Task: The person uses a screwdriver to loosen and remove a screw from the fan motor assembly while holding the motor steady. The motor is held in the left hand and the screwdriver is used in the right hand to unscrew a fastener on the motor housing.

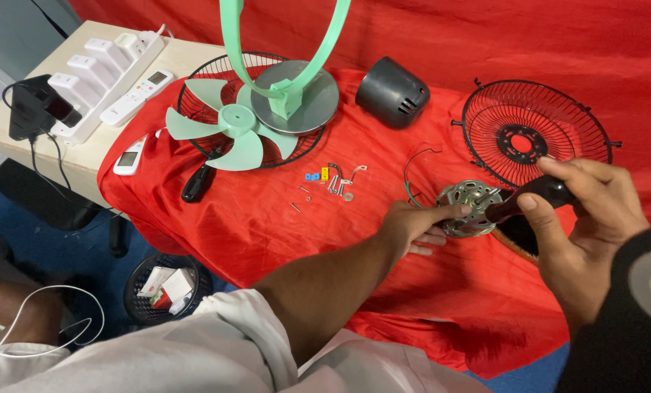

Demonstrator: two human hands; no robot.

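Two hands meet over a round metal motor plate (471, 207) lying on the red cloth (282, 233) that covers the desk (85, 138); the left hand (413, 227) presses thumb and fingers against the plate's rim at its 9 o'clock side, grasping it; the right hand (586, 233) is clenched round the dark handle of a screwdriver (533, 198), whose tip meets the plate at its 3 o'clock edge; a black wire grille (533, 131) lies just past the plate at 1 o'clock; small screws and clips (330, 182) lie at 9 o'clock, apart from it; a green fan blade (227, 131) rests on another grille at 10 o'clock, and a dark motor cover (392, 92) sits at 11 o'clock.
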